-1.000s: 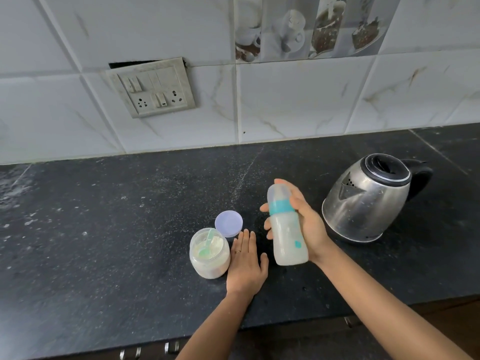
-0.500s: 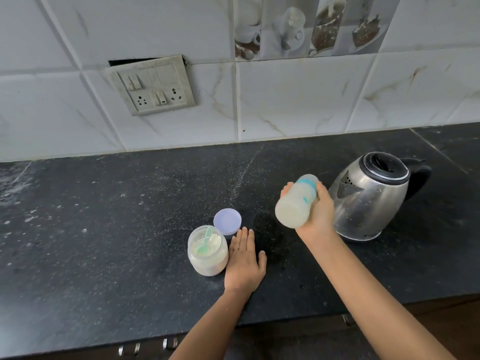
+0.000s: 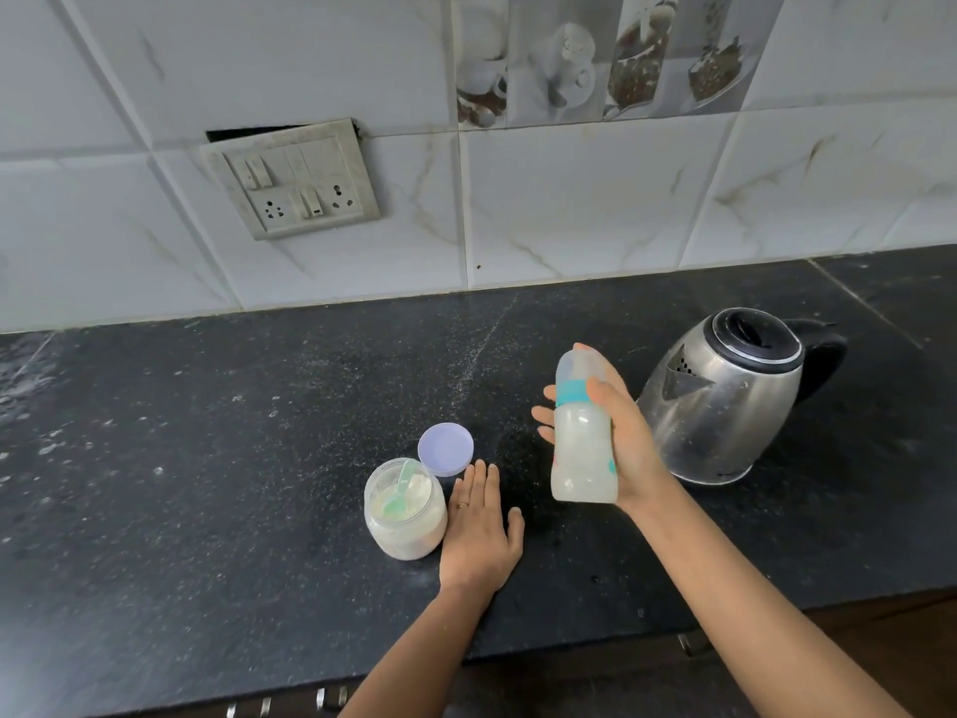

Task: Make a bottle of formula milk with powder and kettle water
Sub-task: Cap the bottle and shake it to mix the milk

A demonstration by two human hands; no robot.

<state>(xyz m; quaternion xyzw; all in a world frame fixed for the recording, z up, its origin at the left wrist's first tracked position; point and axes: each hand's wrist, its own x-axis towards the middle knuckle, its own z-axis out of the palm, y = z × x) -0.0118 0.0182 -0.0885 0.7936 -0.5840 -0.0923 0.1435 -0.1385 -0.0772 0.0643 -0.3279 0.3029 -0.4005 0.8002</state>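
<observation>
My right hand (image 3: pixel 624 437) grips a baby bottle (image 3: pixel 581 448) upright above the black counter (image 3: pixel 207 484). The bottle holds cloudy white milk and has a teal collar and a clear cap. My left hand (image 3: pixel 479 531) rests flat on the counter, fingers straight, just right of an open jar of white powder (image 3: pixel 405 515) with a pale green scoop inside. The jar's lilac lid (image 3: pixel 445 449) lies behind it. A steel kettle (image 3: pixel 725 401) with a black lid and handle stands right of the bottle.
A white tiled wall rises behind the counter, with a switch and socket panel (image 3: pixel 295 181) at upper left. White specks dot the counter's left part. The counter's front edge runs along the bottom, with cabinet handles (image 3: pixel 290 704) below it.
My right hand swung the bottle up and tilted it toward the kettle, then brought it back down to upright. My left hand has stayed flat beside the jar.
</observation>
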